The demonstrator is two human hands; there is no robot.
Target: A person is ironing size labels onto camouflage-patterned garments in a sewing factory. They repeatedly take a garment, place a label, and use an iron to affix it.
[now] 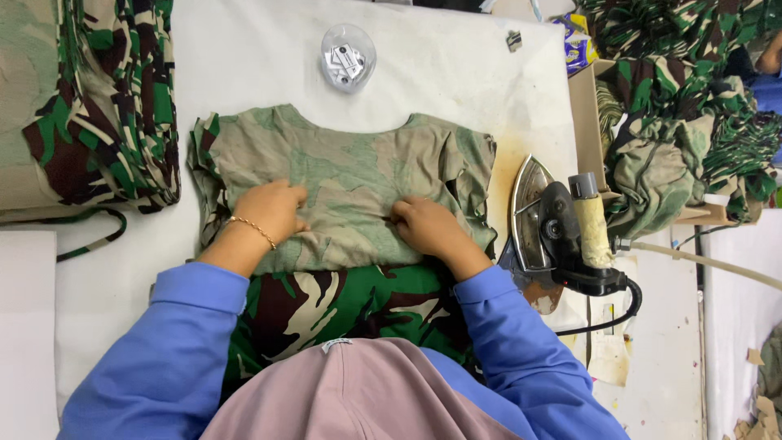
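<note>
Fingers of the left hand (270, 209) and right hand (423, 224) were curled down, pressing the faded inside-out camouflage shirt (350, 175) flat on the white table (244, 57), gripping nothing. An iron (554, 232) stood just right. A clear tub (348, 55) sat farther off.
</note>
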